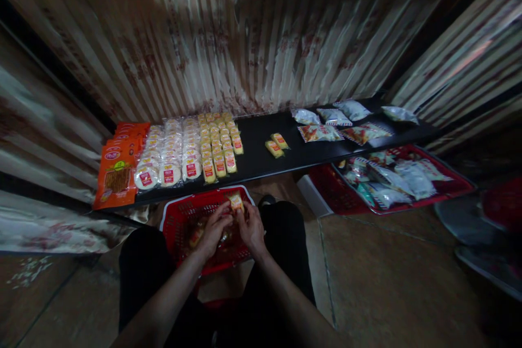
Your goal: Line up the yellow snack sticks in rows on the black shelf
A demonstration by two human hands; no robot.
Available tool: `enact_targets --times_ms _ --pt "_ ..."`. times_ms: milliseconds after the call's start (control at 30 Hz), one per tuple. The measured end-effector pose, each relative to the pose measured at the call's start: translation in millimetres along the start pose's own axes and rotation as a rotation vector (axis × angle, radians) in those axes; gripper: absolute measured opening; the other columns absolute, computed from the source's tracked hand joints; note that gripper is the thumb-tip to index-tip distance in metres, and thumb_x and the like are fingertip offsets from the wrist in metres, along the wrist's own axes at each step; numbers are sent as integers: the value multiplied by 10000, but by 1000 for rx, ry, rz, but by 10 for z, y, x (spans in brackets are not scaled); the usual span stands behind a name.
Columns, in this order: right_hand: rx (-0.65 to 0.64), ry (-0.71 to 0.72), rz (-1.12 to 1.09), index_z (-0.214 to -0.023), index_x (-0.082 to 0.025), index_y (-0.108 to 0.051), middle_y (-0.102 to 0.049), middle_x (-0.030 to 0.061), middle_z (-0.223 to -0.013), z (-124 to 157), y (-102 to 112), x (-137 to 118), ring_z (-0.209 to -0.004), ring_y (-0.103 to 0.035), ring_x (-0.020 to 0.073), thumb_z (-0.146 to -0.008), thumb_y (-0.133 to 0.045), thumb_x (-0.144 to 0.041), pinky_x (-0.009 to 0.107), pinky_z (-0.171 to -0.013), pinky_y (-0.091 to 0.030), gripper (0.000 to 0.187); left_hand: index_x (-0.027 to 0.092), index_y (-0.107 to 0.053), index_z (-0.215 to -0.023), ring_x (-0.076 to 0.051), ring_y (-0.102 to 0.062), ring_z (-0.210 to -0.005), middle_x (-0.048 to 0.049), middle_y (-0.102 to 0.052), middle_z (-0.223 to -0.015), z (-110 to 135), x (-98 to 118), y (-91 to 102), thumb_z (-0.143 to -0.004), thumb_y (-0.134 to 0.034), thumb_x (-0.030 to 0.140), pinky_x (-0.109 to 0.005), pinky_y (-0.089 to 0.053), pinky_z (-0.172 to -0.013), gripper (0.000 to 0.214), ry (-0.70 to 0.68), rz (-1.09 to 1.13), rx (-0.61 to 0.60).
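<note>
Between the fingertips of both hands is a small yellow packaged snack cake (236, 203), its printed label facing up. My left hand (215, 230) pinches it from the left, and my right hand (252, 231) grips its right side. Below them a red basket (175, 212) with a white rim sits between the knees, with a few wrapped pieces inside, partly hidden by the hands. On the black shelf (253, 162) ahead stand rows of matching yellow cakes (219, 162). Two more cakes (274, 148) lie apart to their right.
Round white packaged pastries (169, 173) and orange bags (117, 166) fill the shelf's left end. Several pillow packs (321, 133) lie at its right. A second red basket (420, 207) with more packs stands below. Corrugated sheeting (244, 38) backs the shelf.
</note>
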State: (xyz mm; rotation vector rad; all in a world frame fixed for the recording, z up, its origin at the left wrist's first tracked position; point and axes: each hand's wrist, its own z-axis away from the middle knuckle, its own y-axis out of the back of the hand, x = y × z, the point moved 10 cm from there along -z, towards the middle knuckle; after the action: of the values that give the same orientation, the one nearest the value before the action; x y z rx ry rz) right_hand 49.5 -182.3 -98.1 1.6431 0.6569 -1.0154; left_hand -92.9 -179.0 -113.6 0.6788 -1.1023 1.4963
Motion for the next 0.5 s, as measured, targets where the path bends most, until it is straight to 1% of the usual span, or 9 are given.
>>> enact_targets --times_ms 67,167,300,433,500 --pt "6 19 2 -1135 -181 -595 -621 124 -1058 -62 67 -72 -994 -566 251 -885 -424 -435 401 -903 -444 396 219 -642 -1123 -222 -577 -1038 -77 -625 -1146 -31 97 -66 -665 -683 243 -310 -442 -894 461 -31 -40 0" --pt "37 72 -7 -1137 -186 -599 -623 116 -1038 -196 186 -218 -988 -564 244 -895 -419 -425 392 -905 -442 384 230 -638 -1133 -208 -581 -1003 -68 -622 -1123 -102 282 -163 -679 -670 220 -309 -442 -901 455 -111 -90 9" --pt "118 124 -45 -1124 -176 -603 -622 112 -1028 -428 366 -377 -975 -563 235 -894 -432 -413 384 -894 -444 372 227 -624 -1164 -222 -561 -1059 -69 -613 -1115 -249 535 -371 -700 -652 194 -331 -415 -961 466 -226 -137 -6" --pt "166 138 -86 -1091 -183 -615 -620 103 -1017 -695 498 -454 -952 -567 223 -887 -444 -419 366 -871 -451 356 229 -611 -1181 -233 -541 -1102 -73 -592 -1163 -423 711 -560 -717 -627 147 -352 -401 -997 471 -308 -227 37" --pt "175 142 -104 -1082 -189 -620 -622 95 -1005 -837 533 -475 -938 -568 217 -886 -441 -422 355 -859 -455 353 229 -601 -1194 -235 -537 -1117 -73 -586 -1203 -495 791 -654 -726 -624 142 -359 -386 -1016 477 -365 -222 52"
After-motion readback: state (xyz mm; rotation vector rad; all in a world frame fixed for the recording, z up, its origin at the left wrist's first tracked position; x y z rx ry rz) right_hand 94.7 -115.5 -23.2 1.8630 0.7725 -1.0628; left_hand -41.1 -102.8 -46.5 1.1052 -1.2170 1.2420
